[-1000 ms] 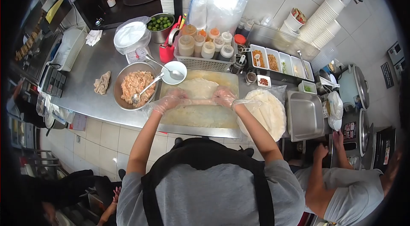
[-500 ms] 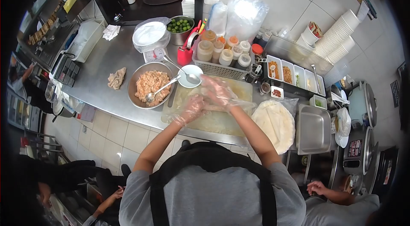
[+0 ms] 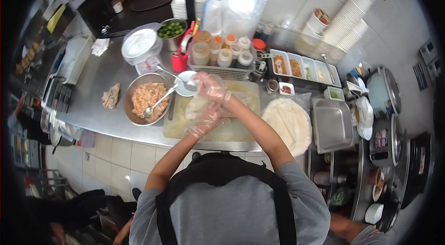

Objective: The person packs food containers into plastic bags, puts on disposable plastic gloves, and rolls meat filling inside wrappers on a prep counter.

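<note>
Both of my hands wear clear plastic gloves. My left hand (image 3: 211,117) is closed on a pale, thin wrapper (image 3: 193,109) lying on the cutting board (image 3: 241,135); its fingertips are partly hidden. Just beyond it, my right hand (image 3: 212,88) reaches left with its fingers apart, at the edge of a small white bowl (image 3: 184,89) with a spoon in it. I see nothing held in that hand. To the left stands a metal bowl of pinkish minced filling (image 3: 147,97) with a spoon (image 3: 160,103) resting in it. A stack of round pale wrappers (image 3: 288,124) lies right of the board.
A basket of squeeze bottles (image 3: 220,71) stands behind the board. Right of it are topping trays (image 3: 303,68). An empty metal pan (image 3: 333,124) lies at the right. A crumpled cloth (image 3: 111,97) and a scale (image 3: 149,65) are at the left. Other people's arms show at the lower edges.
My right hand has moved from over the board toward the small white bowl. My left hand has shifted right on the board. The whole view has swung, so the scene sits further left.
</note>
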{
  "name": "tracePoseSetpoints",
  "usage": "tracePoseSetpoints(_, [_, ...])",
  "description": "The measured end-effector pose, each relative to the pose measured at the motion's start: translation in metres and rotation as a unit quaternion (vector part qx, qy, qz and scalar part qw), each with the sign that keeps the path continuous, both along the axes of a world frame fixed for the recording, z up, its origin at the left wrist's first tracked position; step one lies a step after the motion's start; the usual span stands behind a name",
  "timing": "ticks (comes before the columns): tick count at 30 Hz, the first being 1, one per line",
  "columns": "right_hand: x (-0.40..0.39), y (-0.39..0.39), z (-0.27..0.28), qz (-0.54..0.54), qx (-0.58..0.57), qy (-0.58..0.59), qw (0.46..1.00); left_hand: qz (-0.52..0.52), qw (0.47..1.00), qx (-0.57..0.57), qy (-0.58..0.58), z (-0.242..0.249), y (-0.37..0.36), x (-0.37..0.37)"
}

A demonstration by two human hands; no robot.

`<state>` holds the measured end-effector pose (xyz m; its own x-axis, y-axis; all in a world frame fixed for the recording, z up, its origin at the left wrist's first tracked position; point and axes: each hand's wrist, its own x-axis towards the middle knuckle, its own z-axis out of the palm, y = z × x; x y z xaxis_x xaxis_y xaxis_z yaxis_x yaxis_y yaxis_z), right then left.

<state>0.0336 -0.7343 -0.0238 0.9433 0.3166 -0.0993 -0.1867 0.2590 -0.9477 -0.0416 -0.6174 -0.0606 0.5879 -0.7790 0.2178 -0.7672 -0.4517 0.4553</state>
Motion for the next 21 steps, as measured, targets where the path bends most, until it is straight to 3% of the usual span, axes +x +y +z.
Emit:
tracePoseSetpoints(2, [-0.024, -0.040, 0.015, -0.007, -0.174, -0.246, 0.954, -0.021, 1.000, 0.007, 0.013, 0.004, -0.005, -0.001])
tracePoseSetpoints(3, [-0.041, -0.065, 0.029, 0.031, -0.104, -0.221, 0.969, -0.027, 1.000, -0.002, 0.006, -0.003, -0.008, 0.002])
tracePoseSetpoints(5, [-0.065, -0.110, 0.004, 0.012, 0.072, -0.045, 0.996, -0.032, 0.999, -0.021, -0.003, -0.015, -0.017, 0.003])
tracePoseSetpoints(7, [-0.095, -0.141, -0.019, 0.020, -0.186, -0.162, 0.969, -0.029, 0.999, -0.039, -0.009, -0.022, -0.022, 0.003])
tracePoseSetpoints(10, [-0.134, -0.143, -0.036, 0.004, -0.456, -0.267, 0.849, -0.022, 0.999, 0.020, 0.033, -0.006, -0.029, 0.002])
tracePoseSetpoints(13, [-0.145, -0.134, -0.032, -0.034, -0.522, -0.246, 0.816, -0.007, 0.999, 0.020, 0.043, 0.005, -0.036, -0.004])
tracePoseSetpoints(16, [-0.133, -0.134, -0.029, -0.010, -0.484, -0.222, 0.847, -0.036, 0.998, -0.008, 0.051, -0.011, -0.041, 0.001])
tracePoseSetpoints(19, [-0.109, -0.133, -0.015, 0.093, -0.523, -0.189, 0.826, -0.045, 0.998, -0.004, 0.037, -0.004, -0.042, 0.001])
tracePoseSetpoints(21, [-0.110, -0.120, 0.004, 0.070, -0.560, -0.157, 0.810, -0.058, 0.997, 0.006, 0.050, -0.005, -0.043, 0.005])
